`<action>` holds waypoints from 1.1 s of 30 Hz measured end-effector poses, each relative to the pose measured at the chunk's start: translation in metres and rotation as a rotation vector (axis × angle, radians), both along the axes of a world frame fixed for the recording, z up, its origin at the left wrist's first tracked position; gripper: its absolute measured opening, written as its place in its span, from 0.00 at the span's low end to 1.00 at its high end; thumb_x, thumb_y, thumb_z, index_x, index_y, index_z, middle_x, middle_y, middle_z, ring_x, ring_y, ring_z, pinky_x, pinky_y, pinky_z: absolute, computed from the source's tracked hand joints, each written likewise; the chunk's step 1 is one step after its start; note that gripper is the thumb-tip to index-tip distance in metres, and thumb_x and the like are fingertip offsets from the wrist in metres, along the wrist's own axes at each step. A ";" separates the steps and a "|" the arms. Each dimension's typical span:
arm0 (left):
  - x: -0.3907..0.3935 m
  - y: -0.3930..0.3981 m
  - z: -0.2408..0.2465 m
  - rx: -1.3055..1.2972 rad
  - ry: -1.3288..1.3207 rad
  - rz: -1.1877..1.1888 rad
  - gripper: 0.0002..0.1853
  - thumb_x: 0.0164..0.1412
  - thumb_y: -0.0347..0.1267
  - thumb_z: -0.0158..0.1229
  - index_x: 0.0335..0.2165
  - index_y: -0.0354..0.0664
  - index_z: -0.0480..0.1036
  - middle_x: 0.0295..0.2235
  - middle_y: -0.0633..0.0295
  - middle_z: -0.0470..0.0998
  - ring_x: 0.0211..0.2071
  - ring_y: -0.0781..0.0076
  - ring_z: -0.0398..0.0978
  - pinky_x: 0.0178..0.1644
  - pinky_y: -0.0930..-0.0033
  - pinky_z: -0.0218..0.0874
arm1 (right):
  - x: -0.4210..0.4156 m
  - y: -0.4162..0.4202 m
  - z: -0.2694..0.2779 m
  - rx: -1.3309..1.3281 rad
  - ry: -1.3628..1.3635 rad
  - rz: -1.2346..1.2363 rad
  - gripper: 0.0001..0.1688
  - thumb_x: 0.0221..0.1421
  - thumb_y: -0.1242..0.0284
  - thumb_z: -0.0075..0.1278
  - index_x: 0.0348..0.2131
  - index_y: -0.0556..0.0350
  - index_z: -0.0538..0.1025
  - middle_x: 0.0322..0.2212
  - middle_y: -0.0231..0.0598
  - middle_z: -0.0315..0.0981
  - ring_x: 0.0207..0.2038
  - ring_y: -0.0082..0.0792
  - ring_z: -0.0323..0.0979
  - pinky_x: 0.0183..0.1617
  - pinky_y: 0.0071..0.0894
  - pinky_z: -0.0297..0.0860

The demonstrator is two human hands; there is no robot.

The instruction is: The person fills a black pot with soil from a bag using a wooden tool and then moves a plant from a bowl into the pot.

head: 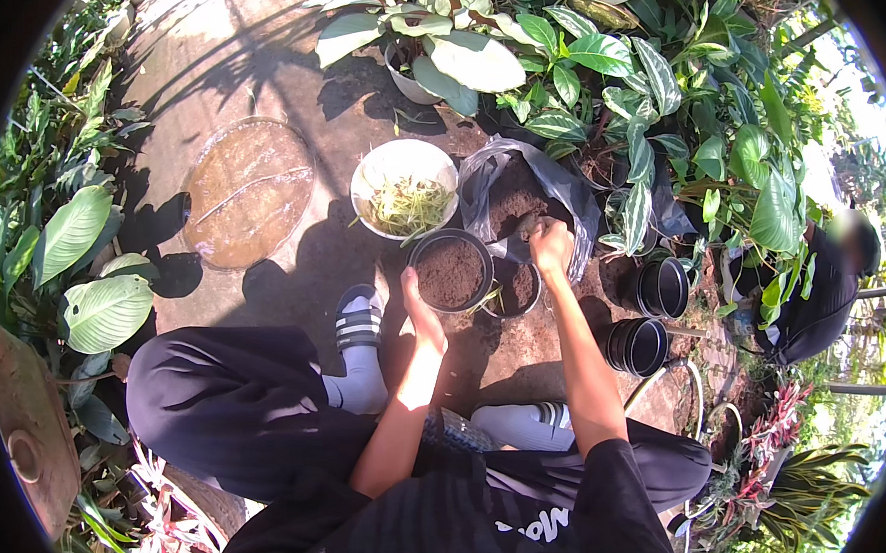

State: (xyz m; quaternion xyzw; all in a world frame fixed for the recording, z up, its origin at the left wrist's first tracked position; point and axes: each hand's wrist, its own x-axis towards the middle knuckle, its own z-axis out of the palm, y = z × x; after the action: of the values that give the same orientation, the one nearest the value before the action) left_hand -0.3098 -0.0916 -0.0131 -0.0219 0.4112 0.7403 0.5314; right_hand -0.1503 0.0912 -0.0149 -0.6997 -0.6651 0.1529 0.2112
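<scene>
My left hand (pixel 424 313) holds the near-left side of a round black plant pot (pixel 452 271), filled with brown soil close to its rim. Just right of it, partly overlapped, stands a second pot (pixel 519 289) with soil inside. My right hand (pixel 551 245) is at the mouth of a grey plastic bag (pixel 582 201) of loose brown soil (pixel 519 190). Its fingers are curled around a small greyish-brown thing (pixel 528 225); whether this is a scoop or a clump of soil is unclear. Behind the held pot, a white bowl (pixel 406 162) contains green and yellowish plant cuttings (pixel 409 203).
Nested black pots (pixel 638 347) and more black pots (pixel 664 288) lie on the right, near a pale hose (pixel 697 380). Leafy potted plants (pixel 469 60) crowd the far side. A round slab (pixel 248 191) is set in the ground at left. Another person (pixel 810 296) bends at far right.
</scene>
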 end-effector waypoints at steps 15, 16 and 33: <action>-0.004 0.002 -0.007 -0.024 0.023 0.151 0.32 0.70 0.54 0.42 0.59 0.42 0.62 0.55 0.57 0.71 0.57 0.63 0.69 0.64 0.58 0.56 | 0.020 -0.005 -0.058 0.021 0.820 -0.002 0.18 0.67 0.65 0.48 0.42 0.61 0.82 0.31 0.40 0.83 0.34 0.25 0.77 0.42 0.30 0.71; -0.002 0.003 -0.002 -0.075 0.019 0.154 0.32 0.70 0.54 0.41 0.59 0.42 0.62 0.55 0.57 0.71 0.57 0.63 0.69 0.64 0.57 0.56 | 0.017 -0.004 -0.062 -0.022 0.739 -0.047 0.18 0.66 0.65 0.49 0.43 0.60 0.82 0.30 0.39 0.83 0.34 0.24 0.76 0.41 0.28 0.71; -0.009 0.002 -0.040 -0.042 0.129 0.095 0.33 0.64 0.52 0.53 0.57 0.41 0.63 0.53 0.57 0.72 0.55 0.64 0.71 0.61 0.58 0.60 | 0.048 -0.097 -0.011 -0.149 1.250 -0.196 0.18 0.67 0.64 0.51 0.49 0.53 0.79 0.14 0.17 0.57 0.14 0.11 0.49 0.16 0.17 0.46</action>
State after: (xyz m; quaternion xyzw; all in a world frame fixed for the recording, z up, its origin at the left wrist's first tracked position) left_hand -0.3189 -0.0894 -0.0533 -0.0047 0.4588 0.7557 0.4674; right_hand -0.1024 -0.0061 -0.0260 -0.5489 -0.3367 0.5583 0.5231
